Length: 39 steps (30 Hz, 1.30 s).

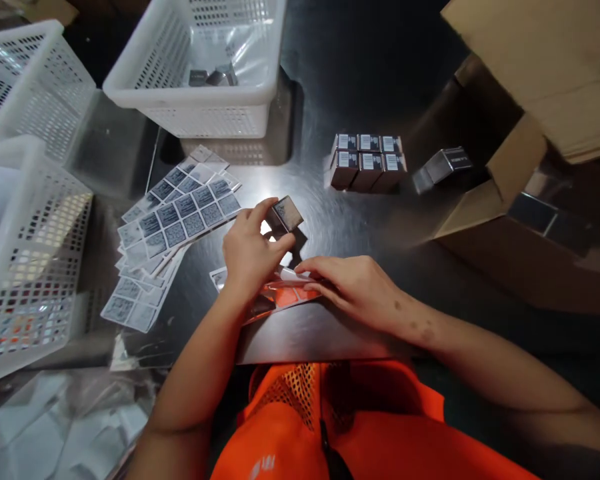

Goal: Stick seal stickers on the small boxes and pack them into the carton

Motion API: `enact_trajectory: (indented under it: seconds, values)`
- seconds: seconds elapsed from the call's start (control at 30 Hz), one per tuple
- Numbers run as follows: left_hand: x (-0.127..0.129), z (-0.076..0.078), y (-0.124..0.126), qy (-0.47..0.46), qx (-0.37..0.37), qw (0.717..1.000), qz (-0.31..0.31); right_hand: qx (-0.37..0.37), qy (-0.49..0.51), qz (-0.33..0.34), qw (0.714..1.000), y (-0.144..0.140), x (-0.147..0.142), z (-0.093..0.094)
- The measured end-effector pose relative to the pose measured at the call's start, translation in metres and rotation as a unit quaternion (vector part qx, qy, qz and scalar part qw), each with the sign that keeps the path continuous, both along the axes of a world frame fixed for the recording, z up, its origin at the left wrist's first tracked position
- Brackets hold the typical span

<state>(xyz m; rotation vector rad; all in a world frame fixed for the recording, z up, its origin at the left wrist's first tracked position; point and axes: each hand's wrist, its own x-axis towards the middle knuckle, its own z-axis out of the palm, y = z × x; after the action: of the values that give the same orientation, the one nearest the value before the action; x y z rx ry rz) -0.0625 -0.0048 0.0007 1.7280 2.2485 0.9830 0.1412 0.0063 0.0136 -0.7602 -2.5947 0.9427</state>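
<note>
- Your left hand (253, 250) pinches a small box (287, 213) between thumb and fingers, just above the metal table (340, 220), near its front edge.
- Your right hand (353, 288) lies flat, fingertips pressing a glossy sticker sheet (285, 293) under both hands; it grips nothing.
- Fanned label sheets (173, 223) lie just left of the box.
- Six stacked boxes (366, 161) stand farther back on the right, with one loose box (443, 167) tipped beside them.
- White baskets (200, 67) line the left and back; an open carton (530, 193) sits right.
</note>
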Motion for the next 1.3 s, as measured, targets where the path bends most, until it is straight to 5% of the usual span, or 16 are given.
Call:
enact_trajectory:
  seconds: [0.27,0.4,0.53,0.6,0.7,0.77,0.97,1.13,1.3]
  values:
    - [-0.001,0.001,0.002,0.015,-0.096,0.995,0.007,0.095,-0.114,0.022,0.989,-0.006,-0.001,-0.002]
    - [-0.003,0.002,0.002,0.009,-0.093,0.995,0.024,0.199,-0.02,0.035,0.979,-0.011,-0.003,-0.004]
    - [-0.006,-0.001,0.002,0.0,-0.037,0.999,0.024,0.35,0.092,0.036,0.932,-0.012,-0.007,0.0]
    - [-0.009,-0.001,0.002,-0.007,-0.023,0.999,0.024,0.359,0.144,0.079,0.919,-0.013,-0.008,0.005]
    - [-0.011,0.002,0.003,-0.033,-0.006,0.999,0.031,0.21,0.253,0.15,0.932,-0.013,-0.001,0.016]
    - [-0.012,0.004,0.003,-0.066,0.019,0.997,0.027,0.07,0.312,0.134,0.938,-0.009,0.006,0.023]
    - [-0.004,0.005,-0.002,-0.242,0.025,0.964,-0.108,-0.156,0.466,-0.119,0.863,0.02,0.022,0.032]
    - [0.01,0.003,-0.013,-0.378,0.0,0.899,-0.222,-0.304,0.373,-0.193,0.855,0.032,0.028,0.034]
    - [0.014,-0.004,-0.016,-0.37,-0.02,0.892,-0.26,-0.353,0.306,-0.206,0.86,0.025,0.027,0.035]
